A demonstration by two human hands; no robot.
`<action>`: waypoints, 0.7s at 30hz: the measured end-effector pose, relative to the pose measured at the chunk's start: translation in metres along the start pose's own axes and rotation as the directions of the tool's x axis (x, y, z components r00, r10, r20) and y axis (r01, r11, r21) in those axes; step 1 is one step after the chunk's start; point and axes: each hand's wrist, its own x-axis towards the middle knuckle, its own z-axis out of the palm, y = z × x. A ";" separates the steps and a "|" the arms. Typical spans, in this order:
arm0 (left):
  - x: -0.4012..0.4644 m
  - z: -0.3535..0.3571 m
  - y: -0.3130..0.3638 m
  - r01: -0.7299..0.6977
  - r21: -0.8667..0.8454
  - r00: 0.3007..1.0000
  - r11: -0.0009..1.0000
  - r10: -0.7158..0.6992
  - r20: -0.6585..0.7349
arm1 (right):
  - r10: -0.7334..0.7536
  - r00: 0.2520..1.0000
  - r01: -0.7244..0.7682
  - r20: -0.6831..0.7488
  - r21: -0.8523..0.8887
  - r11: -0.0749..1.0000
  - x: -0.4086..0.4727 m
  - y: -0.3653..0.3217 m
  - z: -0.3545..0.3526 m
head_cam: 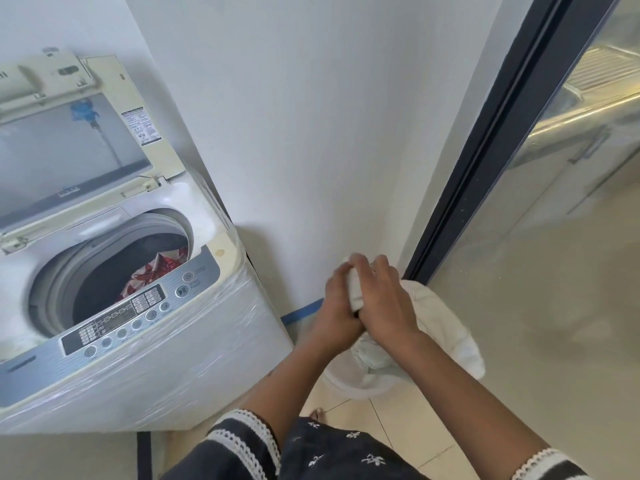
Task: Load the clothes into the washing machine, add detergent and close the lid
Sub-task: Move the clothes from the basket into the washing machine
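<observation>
- Both hands, left hand and right hand, close together around a bunched white garment above the laundry basket.
- Washing machine stands left, lid raised, red patterned clothes inside the drum.
- Trailing cloth could snag the basket rim, tipping it.

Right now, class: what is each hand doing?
Left hand: closed on the white garment.
Right hand: closed on the same white garment.
</observation>
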 end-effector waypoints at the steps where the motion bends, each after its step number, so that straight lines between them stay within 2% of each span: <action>1: 0.002 -0.003 0.001 0.035 -0.066 0.996 0.997 -0.040 -0.080 | -0.045 0.999 0.045 0.003 0.070 0.997 0.001 -0.002 -0.004; 3: 0.006 -0.014 -0.002 0.036 -0.173 0.980 0.984 -0.069 -0.188 | -0.190 0.979 0.161 0.078 0.283 0.946 0.004 0.005 -0.015; 5: 0.008 -0.022 -0.007 0.022 -0.372 0.954 0.928 -0.131 -0.270 | -0.312 0.946 0.228 0.092 0.495 0.838 0.003 0.022 -0.027; 7: 0.011 -0.027 -0.004 -0.006 -0.590 0.935 0.808 -0.205 -0.291 | -0.271 0.962 0.218 0.028 0.518 0.827 -0.005 0.042 -0.026; 10: 0.019 -0.028 0.001 0.013 -0.834 0.927 0.552 -0.319 -0.197 | -0.082 0.994 0.044 0.077 0.402 0.914 -0.022 0.065 -0.006; 12: 0.021 -0.023 0.001 0.099 -0.925 0.917 0.367 -0.394 -0.058 | 0.006 0.991 -0.064 0.133 0.432 0.900 -0.030 0.065 0.010; 15: 0.012 -0.013 -0.003 0.238 -0.946 0.898 0.219 -0.422 0.128 | 0.071 0.997 -0.053 -0.010 0.562 0.826 -0.033 0.049 0.030; 17: 0.008 -0.017 -0.004 0.263 -0.934 0.908 0.242 -0.389 0.154 | 0.096 0.990 -0.021 -0.100 0.574 0.819 -0.032 0.047 0.037; 18: 0.008 -0.022 -0.004 0.284 -0.908 0.917 0.309 -0.365 0.163 | 0.104 0.987 -0.019 -0.118 0.567 0.823 -0.031 0.051 0.039; 20: 0.007 -0.032 -0.004 0.368 -0.754 0.920 0.544 -0.332 0.210 | 0.137 0.985 -0.062 -0.105 0.523 0.850 -0.030 0.063 0.041; 21: 0.006 -0.038 -0.004 0.403 -0.609 0.913 0.684 -0.348 0.213 | 0.154 0.984 -0.096 -0.086 0.472 0.876 -0.029 0.069 0.040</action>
